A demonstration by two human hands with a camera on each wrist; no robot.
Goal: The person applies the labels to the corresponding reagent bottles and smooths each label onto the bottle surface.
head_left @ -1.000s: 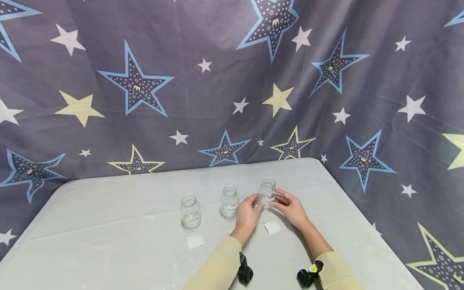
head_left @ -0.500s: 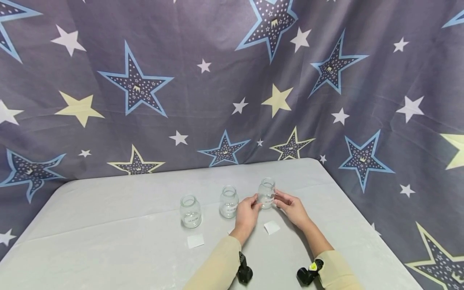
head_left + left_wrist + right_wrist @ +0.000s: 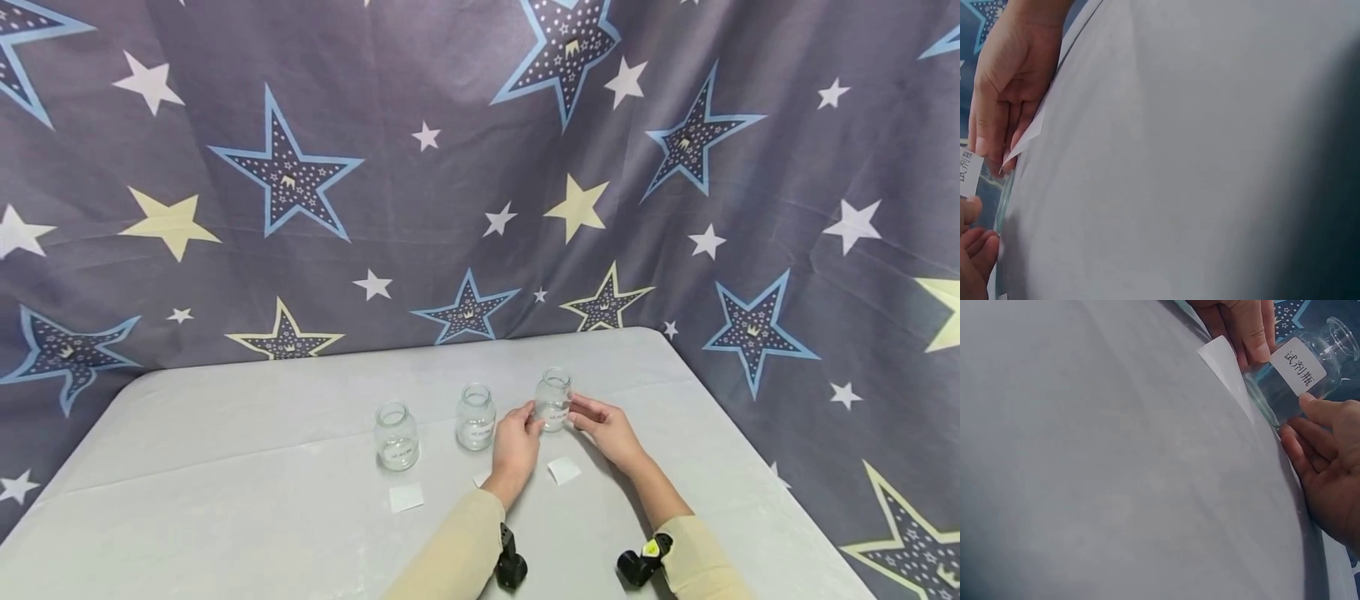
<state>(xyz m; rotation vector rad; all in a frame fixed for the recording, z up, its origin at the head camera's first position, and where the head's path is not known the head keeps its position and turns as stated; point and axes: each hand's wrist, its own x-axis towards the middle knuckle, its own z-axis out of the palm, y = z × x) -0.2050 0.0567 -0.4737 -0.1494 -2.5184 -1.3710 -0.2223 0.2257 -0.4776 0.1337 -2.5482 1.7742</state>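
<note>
A clear glass reagent bottle (image 3: 553, 402) stands upright on the table between both hands. Its white label (image 3: 1298, 365) carries dark Chinese characters reading "reagent bottle". My left hand (image 3: 516, 442) holds the bottle's left side, with the thumb beside the label's left edge. On the other side my right hand (image 3: 613, 435) holds it, thumb in front at the label's right edge and fingers toward the side and back. In the left wrist view the bottle is mostly cut off. A small white paper piece (image 3: 564, 471) lies just in front of the bottle.
Two similar labelled bottles stand to the left, a middle bottle (image 3: 476, 418) and a left bottle (image 3: 397, 437). One white paper (image 3: 407, 497) lies before the left bottle; another is mostly hidden by the left wrist. A star-patterned curtain (image 3: 360, 217) hangs behind the grey-white table (image 3: 225, 500).
The right thumb has slid slightly rightward off the label's face, so more of the label shows. The bottle and left hand stay almost in place.
</note>
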